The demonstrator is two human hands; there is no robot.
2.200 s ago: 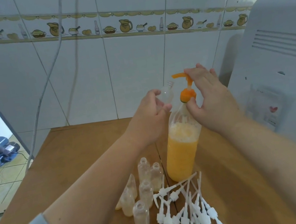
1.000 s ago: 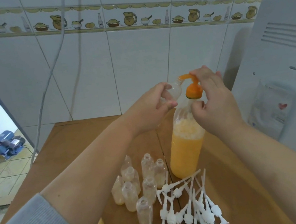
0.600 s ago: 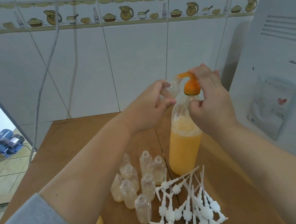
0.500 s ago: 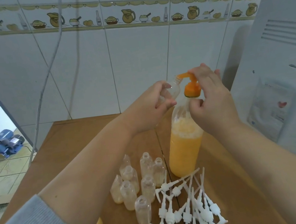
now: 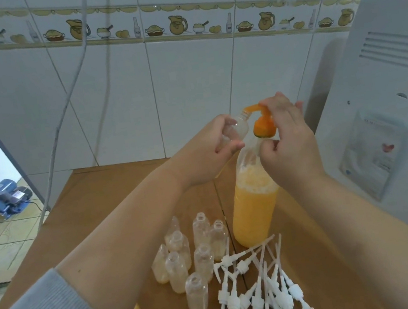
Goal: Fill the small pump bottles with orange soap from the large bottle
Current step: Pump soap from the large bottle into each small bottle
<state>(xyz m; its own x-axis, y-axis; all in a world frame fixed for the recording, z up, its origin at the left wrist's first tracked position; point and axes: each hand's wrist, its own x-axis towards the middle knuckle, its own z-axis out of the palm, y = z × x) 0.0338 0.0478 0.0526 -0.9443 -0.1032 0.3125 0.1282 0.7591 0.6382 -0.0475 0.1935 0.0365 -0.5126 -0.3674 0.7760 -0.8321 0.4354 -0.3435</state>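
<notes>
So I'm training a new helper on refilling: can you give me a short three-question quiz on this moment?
1. True or false: the left hand holds a small bottle tilted with its mouth at the orange pump spout.
2. Where do the loose white pumps lie? A) beside the empty bottles on the table, in front of the big bottle; B) on the floor; C) screwed onto the small bottles.
3. Fill in: the right hand rests on the orange ____.

Key: 1 true; 2 A; 3 pump.
</notes>
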